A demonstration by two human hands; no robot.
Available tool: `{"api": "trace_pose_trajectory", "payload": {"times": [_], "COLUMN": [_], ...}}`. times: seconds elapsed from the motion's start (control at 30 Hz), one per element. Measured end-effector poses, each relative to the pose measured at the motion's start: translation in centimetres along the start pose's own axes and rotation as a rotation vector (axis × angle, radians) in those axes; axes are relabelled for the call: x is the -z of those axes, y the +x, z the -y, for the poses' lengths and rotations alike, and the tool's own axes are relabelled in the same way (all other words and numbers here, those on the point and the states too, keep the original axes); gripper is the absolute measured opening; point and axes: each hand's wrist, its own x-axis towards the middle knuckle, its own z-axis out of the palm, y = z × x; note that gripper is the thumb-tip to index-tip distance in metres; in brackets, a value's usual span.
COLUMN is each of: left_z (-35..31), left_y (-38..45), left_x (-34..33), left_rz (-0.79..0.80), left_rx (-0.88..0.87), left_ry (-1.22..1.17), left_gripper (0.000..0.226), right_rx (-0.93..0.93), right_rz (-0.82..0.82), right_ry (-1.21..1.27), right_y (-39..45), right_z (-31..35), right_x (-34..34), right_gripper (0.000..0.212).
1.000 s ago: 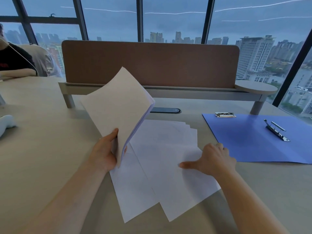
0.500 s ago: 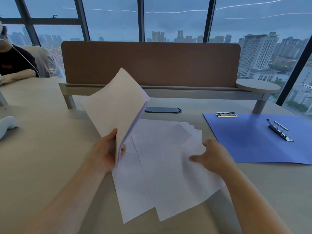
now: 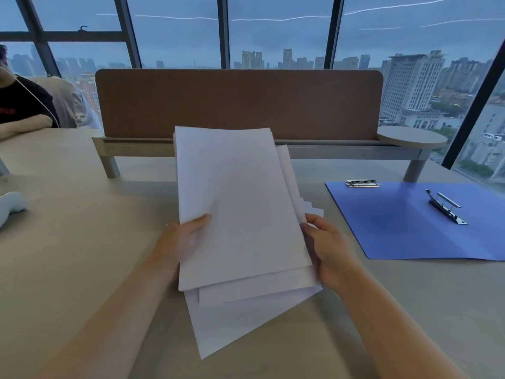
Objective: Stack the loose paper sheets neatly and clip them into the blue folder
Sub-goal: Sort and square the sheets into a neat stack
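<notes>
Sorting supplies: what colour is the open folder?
Blue folder, plain, clearest in the head view.

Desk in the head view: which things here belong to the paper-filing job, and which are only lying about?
Belonging to the job:
- paper sheets, uneven, held by the left hand and the right hand
- blue folder, open flat
- lever clip inside it
- top clip at its far edge

Lying about:
- brown divider panel
- white object at the left edge

Beige table (image 3: pixel 82 255) under blue folder (image 3: pixel 404 228)
</notes>
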Motion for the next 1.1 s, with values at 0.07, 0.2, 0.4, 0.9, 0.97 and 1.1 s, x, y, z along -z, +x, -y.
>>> {"api": "trace_pose_trajectory", "payload": {"times": [0.07,0.2,0.4,0.9,0.97,1.1], "left_z": [0.2,0.5,0.9,0.5,0.6,0.5], "left_y": [-0.3,-0.4,0.3,1.8,1.7,1.0], "left_x": [0.0,0.1,0.8,2.4,2.4,2.0], "left_rz": [0.003,0.017,-0.006,-0.065,-0.097,-0.13], "left_rx": [-0.003,-0.057,-0.222,0.186,0.211,0.216], "left_ry": [0.057,0.177,0.426,0.059,-0.021,-0.143], "left_gripper": [0.028,0.022,0.03,0.019,0.008,0.01], "right_rx": [-0.012,-0.03,0.012,0.123,0.131,0.134], "right_rz": [0.049,0.147,0.177,-0.116,-0.136,-0.139], "right_ry": [0.057,0.069,-0.003,-0.635,-0.651,-0.754], "right_y": [-0.4,-0.6,-0.7,0.5,0.8,0.6], "right_z": [0.2,0.3,0.3,0.0,-0.1,-0.4], "right_x": [-0.1,0.2,0.0,0.4,0.6,0.5], "right_gripper": [0.029,0.034,0.033,0.031,0.036,0.057]}}
